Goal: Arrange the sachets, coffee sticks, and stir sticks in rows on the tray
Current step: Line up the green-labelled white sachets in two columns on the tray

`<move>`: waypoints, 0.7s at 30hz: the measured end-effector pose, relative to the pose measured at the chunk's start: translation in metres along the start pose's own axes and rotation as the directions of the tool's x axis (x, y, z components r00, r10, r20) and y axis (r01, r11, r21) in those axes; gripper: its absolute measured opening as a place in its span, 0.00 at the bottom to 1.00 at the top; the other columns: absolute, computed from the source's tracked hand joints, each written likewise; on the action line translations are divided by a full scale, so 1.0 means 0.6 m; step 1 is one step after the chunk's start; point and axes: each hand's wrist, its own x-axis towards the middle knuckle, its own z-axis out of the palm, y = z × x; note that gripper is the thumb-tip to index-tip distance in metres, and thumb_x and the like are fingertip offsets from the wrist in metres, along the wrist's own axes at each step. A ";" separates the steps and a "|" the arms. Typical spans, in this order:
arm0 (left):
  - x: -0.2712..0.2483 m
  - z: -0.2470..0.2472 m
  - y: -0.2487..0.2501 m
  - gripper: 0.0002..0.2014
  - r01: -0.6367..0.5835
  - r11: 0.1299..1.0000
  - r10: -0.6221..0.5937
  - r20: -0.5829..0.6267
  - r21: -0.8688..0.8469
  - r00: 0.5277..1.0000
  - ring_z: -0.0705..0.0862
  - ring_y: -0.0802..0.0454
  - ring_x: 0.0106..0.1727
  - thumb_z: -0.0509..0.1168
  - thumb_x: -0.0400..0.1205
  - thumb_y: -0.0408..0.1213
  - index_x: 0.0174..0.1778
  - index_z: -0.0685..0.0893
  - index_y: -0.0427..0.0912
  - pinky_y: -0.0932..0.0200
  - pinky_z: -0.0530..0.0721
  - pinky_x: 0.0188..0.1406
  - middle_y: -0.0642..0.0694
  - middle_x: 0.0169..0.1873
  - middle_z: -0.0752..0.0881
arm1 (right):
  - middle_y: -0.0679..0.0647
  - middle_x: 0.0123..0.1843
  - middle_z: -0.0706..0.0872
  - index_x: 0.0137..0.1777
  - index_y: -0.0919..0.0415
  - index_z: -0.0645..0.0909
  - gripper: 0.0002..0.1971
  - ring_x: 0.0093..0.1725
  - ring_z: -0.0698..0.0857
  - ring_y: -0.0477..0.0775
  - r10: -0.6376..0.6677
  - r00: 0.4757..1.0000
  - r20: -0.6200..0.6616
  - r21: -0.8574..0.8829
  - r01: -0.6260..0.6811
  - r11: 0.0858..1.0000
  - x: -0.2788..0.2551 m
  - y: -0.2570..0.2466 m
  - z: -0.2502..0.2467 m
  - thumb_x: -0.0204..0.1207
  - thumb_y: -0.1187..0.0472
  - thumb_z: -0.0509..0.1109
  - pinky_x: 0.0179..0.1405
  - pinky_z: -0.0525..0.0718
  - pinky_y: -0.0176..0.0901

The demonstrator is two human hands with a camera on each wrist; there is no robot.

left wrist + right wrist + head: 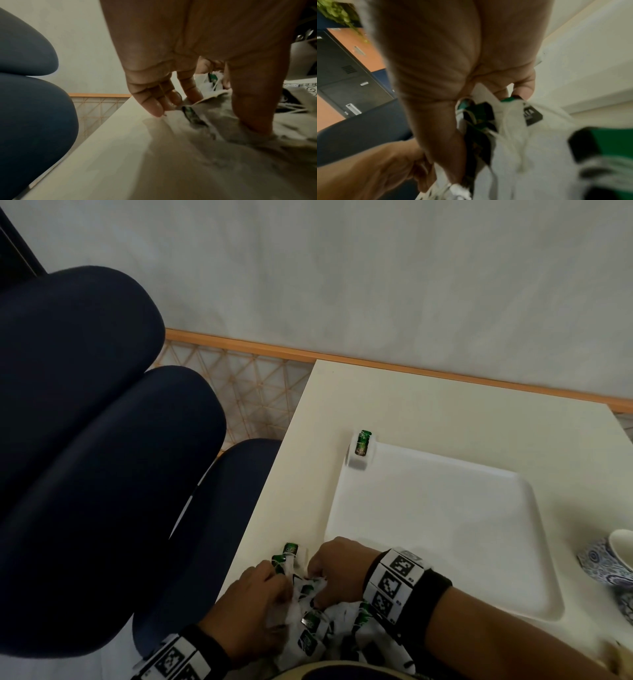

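White tray [445,529] flat on the pale worktop [428,405], bare across its floor except for 1 green-and-white sachet [362,444] at its far left corner, propped against the rim. Just off the tray's near left corner, a loose pile of sachets [329,631] in white and green wrappers, heaped on the worktop close to its left edge and spilling toward the viewer. 2 green-topped sachets poking up at the far side of that pile, left of the tray's near corner. Right of the tray, at the frame edge, a blue-patterned cup [613,559] with a white inside; contents not visible.

Left hand [251,607] down on the left side of the pile, away from the tray, fingers curled into the wrappers; in the left wrist view the fingertips [157,108] pinching the edge of a wrapper against the worktop, thumb pressed into the heap. Right hand [337,568] on the pile's far side, between the left hand and the tray's near left corner, fingers bent and gripping a bunch of sachets; right wrist view blurred, yet green and white packets bunched under the curled fingers [524,82]. Both wrists banded with black straps carrying square printed markers. Left of the worktop, far from the tray, dark blue padded chairs [85,405].
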 end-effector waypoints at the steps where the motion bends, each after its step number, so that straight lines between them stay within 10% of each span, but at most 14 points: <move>1: 0.002 0.000 0.000 0.17 -0.005 1.000 0.005 0.006 -0.005 1.000 0.70 0.57 0.55 0.69 0.70 0.51 0.52 0.73 0.56 0.63 0.72 0.47 0.59 0.53 0.69 | 0.60 0.54 0.87 0.58 0.63 0.85 0.22 0.54 0.84 0.61 -0.007 1.000 -0.017 0.011 0.007 1.000 -0.003 0.003 -0.001 0.71 0.48 0.76 0.55 0.86 0.55; 7: 0.001 0.003 -0.010 0.06 0.009 0.998 -0.005 0.058 -0.057 0.998 0.70 0.59 0.53 0.55 0.76 0.57 0.40 0.66 0.62 0.63 0.69 0.48 0.67 0.42 0.67 | 0.55 0.51 0.89 0.59 0.60 0.87 0.22 0.49 0.86 0.53 -0.047 0.995 -0.083 0.177 0.061 0.982 -0.036 0.017 -0.020 0.70 0.47 0.78 0.51 0.85 0.45; 11: 0.002 0.000 -0.009 0.20 -0.012 0.977 0.014 0.005 -0.215 1.000 0.75 0.59 0.55 0.50 0.77 0.60 0.51 0.80 0.53 0.71 0.71 0.50 0.58 0.51 0.78 | 0.34 0.34 0.80 0.56 0.57 0.87 0.18 0.33 0.77 0.35 0.003 0.992 -0.127 0.307 0.036 0.951 -0.065 0.028 -0.028 0.69 0.50 0.80 0.34 0.72 0.23; 15: 0.011 -0.012 -0.003 0.12 0.056 0.936 -0.070 -0.027 -0.348 0.997 0.80 0.56 0.45 0.57 0.88 0.41 0.48 0.83 0.40 0.66 0.76 0.44 0.47 0.44 0.83 | 0.54 0.44 0.88 0.43 0.54 0.85 0.11 0.44 0.85 0.53 0.005 0.990 -0.140 0.416 0.054 0.908 -0.093 0.036 -0.034 0.69 0.50 0.80 0.45 0.83 0.45; 21: 0.017 -0.019 -0.001 0.12 0.043 0.848 -0.048 0.003 -0.528 0.999 0.81 0.66 0.41 0.59 0.87 0.39 0.39 0.84 0.52 0.67 0.78 0.46 0.57 0.38 0.85 | 0.52 0.39 0.87 0.43 0.57 0.83 0.11 0.38 0.85 0.49 0.084 0.985 -0.153 0.518 0.007 0.855 -0.107 0.056 -0.028 0.70 0.51 0.78 0.43 0.85 0.47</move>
